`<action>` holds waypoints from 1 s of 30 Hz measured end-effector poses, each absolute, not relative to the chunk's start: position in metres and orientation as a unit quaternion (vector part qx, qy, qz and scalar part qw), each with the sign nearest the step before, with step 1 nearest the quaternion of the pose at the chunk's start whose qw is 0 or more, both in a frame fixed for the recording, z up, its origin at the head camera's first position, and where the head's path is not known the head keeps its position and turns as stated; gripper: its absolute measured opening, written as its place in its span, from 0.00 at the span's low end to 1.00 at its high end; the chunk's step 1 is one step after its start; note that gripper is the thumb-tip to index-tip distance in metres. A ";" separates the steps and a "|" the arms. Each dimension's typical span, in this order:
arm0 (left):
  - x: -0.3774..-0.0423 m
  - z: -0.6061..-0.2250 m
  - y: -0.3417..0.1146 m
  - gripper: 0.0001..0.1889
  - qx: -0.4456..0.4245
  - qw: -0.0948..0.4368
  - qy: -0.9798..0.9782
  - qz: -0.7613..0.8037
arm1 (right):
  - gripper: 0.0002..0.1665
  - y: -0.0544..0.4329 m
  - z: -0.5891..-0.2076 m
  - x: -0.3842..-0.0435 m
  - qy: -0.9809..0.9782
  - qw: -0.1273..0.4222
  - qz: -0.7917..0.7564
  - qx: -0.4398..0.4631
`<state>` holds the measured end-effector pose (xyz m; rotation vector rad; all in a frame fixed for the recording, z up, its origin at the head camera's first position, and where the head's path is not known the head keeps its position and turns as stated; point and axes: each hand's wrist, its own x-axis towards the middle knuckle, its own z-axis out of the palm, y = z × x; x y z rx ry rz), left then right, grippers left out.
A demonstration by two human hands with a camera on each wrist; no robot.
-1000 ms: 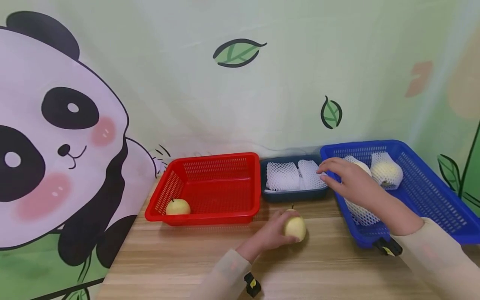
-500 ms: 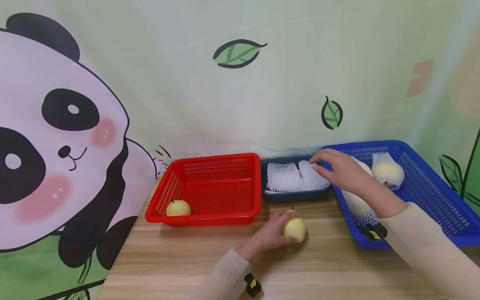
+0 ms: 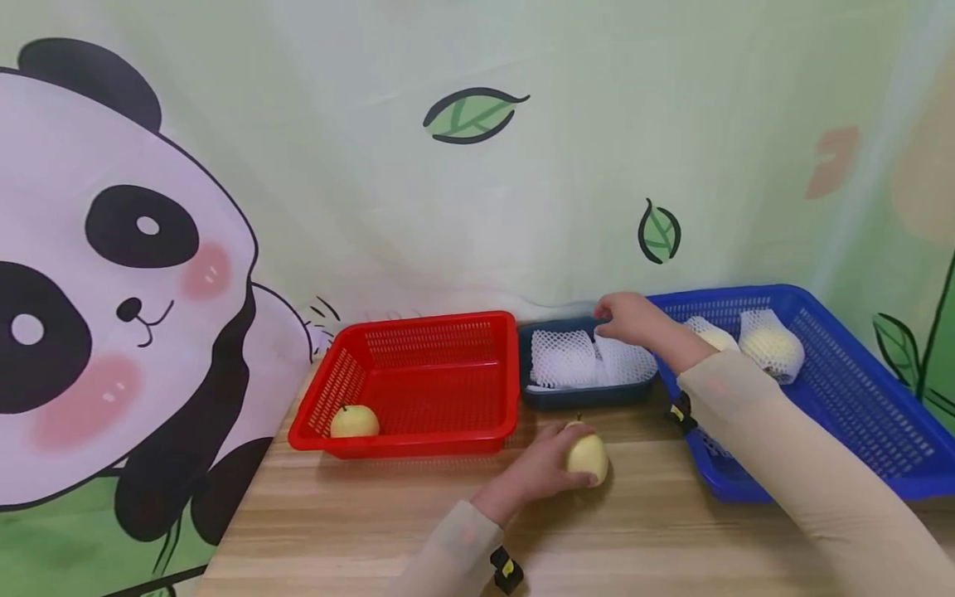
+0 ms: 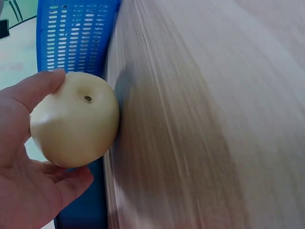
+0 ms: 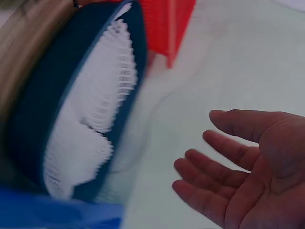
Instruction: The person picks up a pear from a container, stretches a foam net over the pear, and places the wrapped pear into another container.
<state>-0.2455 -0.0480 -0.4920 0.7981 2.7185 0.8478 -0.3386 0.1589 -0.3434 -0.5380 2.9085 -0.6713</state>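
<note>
My left hand grips a round yellow pear on the wooden table, thumb on one side and fingers on the other. In the left wrist view the pear fills that hand's grasp. Over the dark blue tray hovers my right hand, its fingers loosely bent with nothing between them. White foam net sleeves lie in that tray, partly covered by the right hand. The right wrist view has the foam sleeves to the left of the hand.
A red basket stands at left with one bare pear in its front corner. To the right is a larger blue basket with net-wrapped pears, partly hidden by the right forearm. A printed curtain hangs behind.
My right hand has moved left from above the blue basket's edge to above the dark tray with the foam sleeves. The left hand stays on the pear in the same spot.
</note>
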 end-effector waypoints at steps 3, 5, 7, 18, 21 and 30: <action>-0.246 -0.490 -0.049 0.37 0.264 0.093 0.916 0.288 | 0.22 0.153 -0.357 -0.355 0.962 0.089 -0.214 -0.142; -0.247 -0.489 -0.050 0.37 0.263 0.093 0.915 0.291 | 0.18 0.152 -0.371 -0.364 0.967 0.099 -0.198 -0.128; -0.247 -0.489 -0.051 0.38 0.267 0.090 0.915 0.290 | 0.13 0.151 -0.388 -0.372 0.973 0.097 -0.175 -0.117; -0.243 -0.489 -0.051 0.36 0.271 0.082 0.921 0.267 | 0.22 0.140 -0.430 -0.366 0.983 0.100 -0.156 -0.002; -0.243 -0.487 -0.051 0.36 0.269 0.086 0.921 0.268 | 0.15 0.139 -0.433 -0.363 0.983 0.094 -0.159 -0.005; -0.243 -0.487 -0.048 0.36 0.266 0.087 0.923 0.265 | 0.19 0.144 -0.436 -0.367 0.984 0.059 -0.170 -0.013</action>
